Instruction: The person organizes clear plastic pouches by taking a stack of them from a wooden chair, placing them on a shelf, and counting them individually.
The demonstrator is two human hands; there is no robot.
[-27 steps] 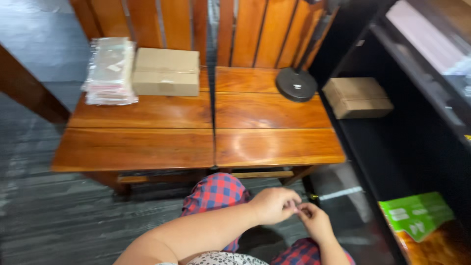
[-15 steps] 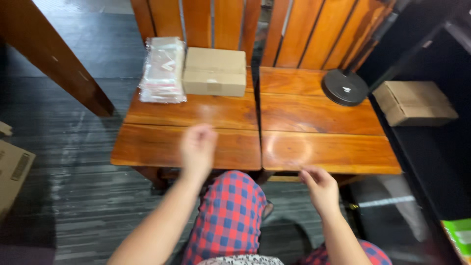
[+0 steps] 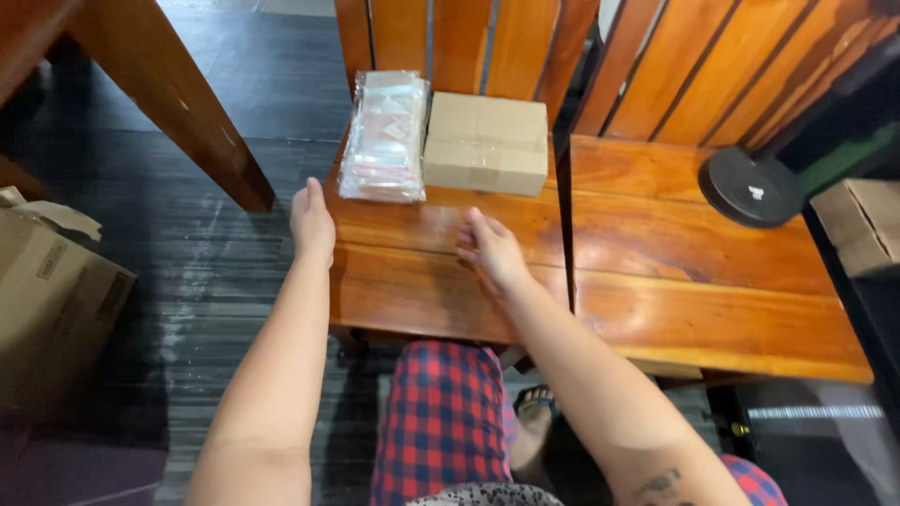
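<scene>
Our left hand [image 3: 312, 223] is open and holds nothing, at the left edge of the wooden chair seat [image 3: 441, 281]. Our right hand [image 3: 489, 247] is open and empty too, over the seat's middle. The stack of clear bags [image 3: 384, 139] lies at the back, touching a cardboard box [image 3: 487, 142]. The slippery bags might slide off the left edge if bumped. A black round base [image 3: 750, 187] sits on the next seat.

Stack of clear plastic bags [image 3: 384, 139] (flat) touches sealed cardboard box [image 3: 487, 142].
</scene>
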